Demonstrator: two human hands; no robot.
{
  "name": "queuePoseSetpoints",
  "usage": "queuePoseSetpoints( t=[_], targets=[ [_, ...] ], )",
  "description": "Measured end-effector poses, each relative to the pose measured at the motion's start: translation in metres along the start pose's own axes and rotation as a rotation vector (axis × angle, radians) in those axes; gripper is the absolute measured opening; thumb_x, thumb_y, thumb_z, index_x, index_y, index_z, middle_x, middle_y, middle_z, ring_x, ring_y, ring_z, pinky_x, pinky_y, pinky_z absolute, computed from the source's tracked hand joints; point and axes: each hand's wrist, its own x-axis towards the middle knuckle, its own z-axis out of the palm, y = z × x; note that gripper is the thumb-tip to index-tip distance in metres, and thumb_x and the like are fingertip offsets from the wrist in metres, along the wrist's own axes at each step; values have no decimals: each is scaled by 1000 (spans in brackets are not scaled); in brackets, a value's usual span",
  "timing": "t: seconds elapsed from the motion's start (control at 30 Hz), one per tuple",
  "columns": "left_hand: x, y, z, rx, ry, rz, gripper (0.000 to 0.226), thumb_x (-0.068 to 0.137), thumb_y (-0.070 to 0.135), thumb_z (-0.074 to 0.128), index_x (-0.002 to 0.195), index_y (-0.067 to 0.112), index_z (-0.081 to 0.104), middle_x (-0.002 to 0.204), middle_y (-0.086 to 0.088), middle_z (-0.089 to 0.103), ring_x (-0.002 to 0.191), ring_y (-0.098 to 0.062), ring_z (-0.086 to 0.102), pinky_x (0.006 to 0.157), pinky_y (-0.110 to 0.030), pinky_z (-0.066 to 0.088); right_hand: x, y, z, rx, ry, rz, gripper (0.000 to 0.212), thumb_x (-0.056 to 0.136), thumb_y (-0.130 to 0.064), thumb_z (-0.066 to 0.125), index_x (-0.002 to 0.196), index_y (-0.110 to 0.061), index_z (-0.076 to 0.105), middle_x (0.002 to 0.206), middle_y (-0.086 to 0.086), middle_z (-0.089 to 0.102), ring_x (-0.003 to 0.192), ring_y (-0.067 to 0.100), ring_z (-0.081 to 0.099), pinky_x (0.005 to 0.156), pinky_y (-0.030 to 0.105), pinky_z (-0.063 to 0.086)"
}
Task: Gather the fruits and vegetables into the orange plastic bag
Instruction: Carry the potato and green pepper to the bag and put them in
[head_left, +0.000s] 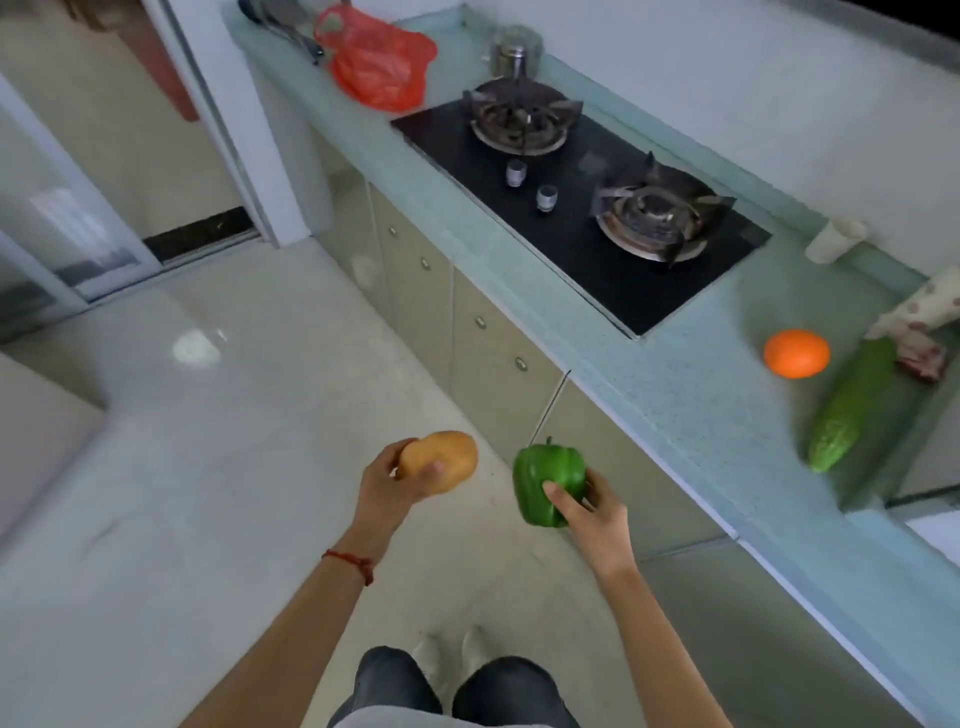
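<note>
My left hand (387, 486) grips a tan potato (441, 460) out over the floor, in front of the cabinets. Beside it, my right hand (592, 506) holds a green bell pepper (545, 480) by its side. The orange plastic bag (376, 62) lies crumpled on the far left end of the pale green counter (691, 395), beyond the stove. On the counter's near right part rest an orange (796, 353) and a long green cucumber (852, 405), close together.
A black two-burner gas hob (576, 192) sits between the bag and the remaining produce. A steel canister (511, 52) stands behind it. A white cup (834, 239) and a patterned cloth (919, 322) lie at the right. Cabinets run below the counter.
</note>
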Motion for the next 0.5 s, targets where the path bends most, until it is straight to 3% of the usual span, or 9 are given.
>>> queuePoseSetpoints(
  t=[0.1, 0.23, 0.4, 0.5],
  targets=[
    [-1, -2, -26, -60, 143, -28, 56, 62, 29, 79, 111, 14, 57, 112, -9, 55, 100, -27, 58, 77, -40, 57, 23, -14, 31, -58, -132, -39, 29, 76, -17, 73, 97, -27, 57, 92, -10, 64, 86, 1, 60, 71, 20, 50],
    [-4, -7, -47, -129, 312, -67, 42, 74, 17, 74, 111, 14, 56, 116, -10, 53, 103, -28, 57, 75, -37, 57, 48, -27, 65, -100, -302, -54, 34, 73, -16, 76, 103, -20, 60, 99, 3, 66, 87, 10, 64, 69, 23, 54],
    [-2, -5, -59, -215, 446, -74, 38, 74, 16, 73, 109, 16, 56, 117, -10, 53, 101, -27, 58, 71, -33, 57, 73, -42, 96, -113, -444, -50, 35, 63, -27, 81, 92, -29, 61, 99, 1, 66, 94, 21, 64, 82, 41, 55],
    [8, -4, -68, -223, 499, -86, 43, 74, 18, 73, 113, 14, 56, 118, -10, 53, 101, -26, 57, 70, -32, 56, 87, -47, 113, -128, -494, -42, 29, 71, -18, 77, 89, -32, 60, 98, -3, 65, 96, 23, 63, 85, 45, 54]
  ],
)
